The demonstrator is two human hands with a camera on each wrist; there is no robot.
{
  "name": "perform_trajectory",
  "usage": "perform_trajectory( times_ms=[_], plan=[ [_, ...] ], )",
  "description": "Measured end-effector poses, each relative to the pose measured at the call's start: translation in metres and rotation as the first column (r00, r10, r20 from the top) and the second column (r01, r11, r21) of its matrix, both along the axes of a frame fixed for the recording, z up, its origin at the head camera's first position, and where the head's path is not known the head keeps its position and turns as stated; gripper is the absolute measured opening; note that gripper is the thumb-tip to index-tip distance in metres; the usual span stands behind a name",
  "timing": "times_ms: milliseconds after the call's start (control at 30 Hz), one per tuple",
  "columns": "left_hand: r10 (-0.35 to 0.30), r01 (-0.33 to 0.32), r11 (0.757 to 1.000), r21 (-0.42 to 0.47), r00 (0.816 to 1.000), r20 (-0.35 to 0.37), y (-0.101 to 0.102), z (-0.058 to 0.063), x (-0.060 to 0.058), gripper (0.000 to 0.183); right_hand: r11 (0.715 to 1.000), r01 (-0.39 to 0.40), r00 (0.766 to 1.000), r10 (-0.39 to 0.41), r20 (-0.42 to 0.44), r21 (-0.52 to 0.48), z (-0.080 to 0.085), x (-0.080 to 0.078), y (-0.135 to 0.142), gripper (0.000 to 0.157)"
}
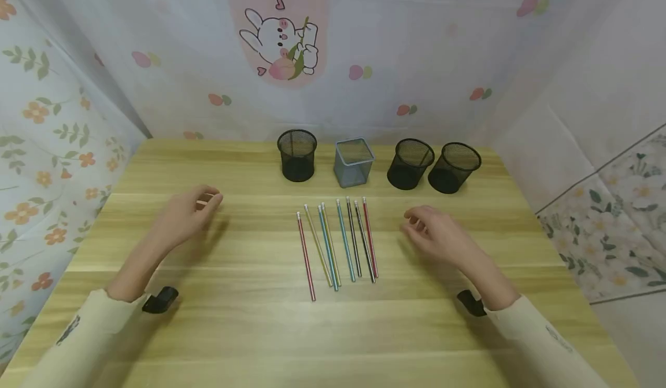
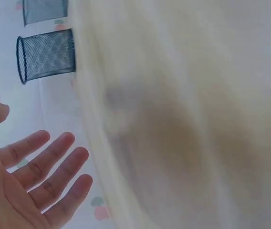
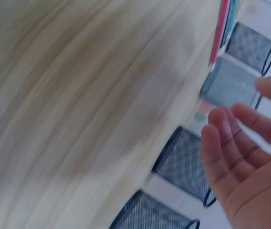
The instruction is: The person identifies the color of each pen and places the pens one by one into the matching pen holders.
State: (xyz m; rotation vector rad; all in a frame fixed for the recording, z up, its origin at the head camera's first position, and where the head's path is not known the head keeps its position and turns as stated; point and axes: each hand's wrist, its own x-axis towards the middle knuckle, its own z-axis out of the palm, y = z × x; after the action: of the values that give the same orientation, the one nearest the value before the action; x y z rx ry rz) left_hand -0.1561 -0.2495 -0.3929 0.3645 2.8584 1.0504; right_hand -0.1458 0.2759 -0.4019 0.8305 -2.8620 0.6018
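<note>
My left hand (image 1: 188,214) hovers over the left part of the table with loosely bent fingers and holds nothing. On the other side, my right hand (image 1: 437,235) is likewise relaxed and holds nothing, a little right of the pencils. Several pencils lie side by side between the hands: a red pencil (image 1: 306,258) at the left end, yellow and blue ones, black ones, and another red pencil (image 1: 370,237) at the right end. The left wrist view shows the left hand's fingers (image 2: 54,160) spread apart; in the right wrist view the right fingers (image 3: 235,143) curve gently.
Behind the pencils stand a round black mesh cup (image 1: 298,159), a square grey mesh cup (image 1: 354,165) and two more round black cups, one (image 1: 408,168) beside the other (image 1: 451,171). A patterned curtain (image 1: 333,104) hangs along the back edge of the wooden table (image 1: 234,330).
</note>
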Motion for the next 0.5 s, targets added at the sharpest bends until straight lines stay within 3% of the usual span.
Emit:
perform_trajectory(
  times_ms=[133, 267, 500],
  plan=[
    [0.023, -0.023, 1.0, 0.0, 1.0, 0.009, 0.01, 0.007, -0.023, 0.062, 0.994, 0.1, 0.983, -0.091, 0.16, -0.05, 0.002, -0.001, -0.012, 0.006],
    [0.041, -0.04, 0.999, -0.02, 0.998, 0.043, 0.024, 0.016, -0.045, 0.071, 0.984, 0.159, 0.952, -0.133, 0.275, -0.075, 0.001, -0.003, -0.027, 0.005],
    [0.033, -0.028, 0.983, -0.18, 0.999, 0.025, 0.05, 0.03, -0.085, 0.086, 0.977, 0.198, 0.933, -0.164, 0.32, -0.076, -0.007, -0.006, -0.05, 0.007]
  ],
)
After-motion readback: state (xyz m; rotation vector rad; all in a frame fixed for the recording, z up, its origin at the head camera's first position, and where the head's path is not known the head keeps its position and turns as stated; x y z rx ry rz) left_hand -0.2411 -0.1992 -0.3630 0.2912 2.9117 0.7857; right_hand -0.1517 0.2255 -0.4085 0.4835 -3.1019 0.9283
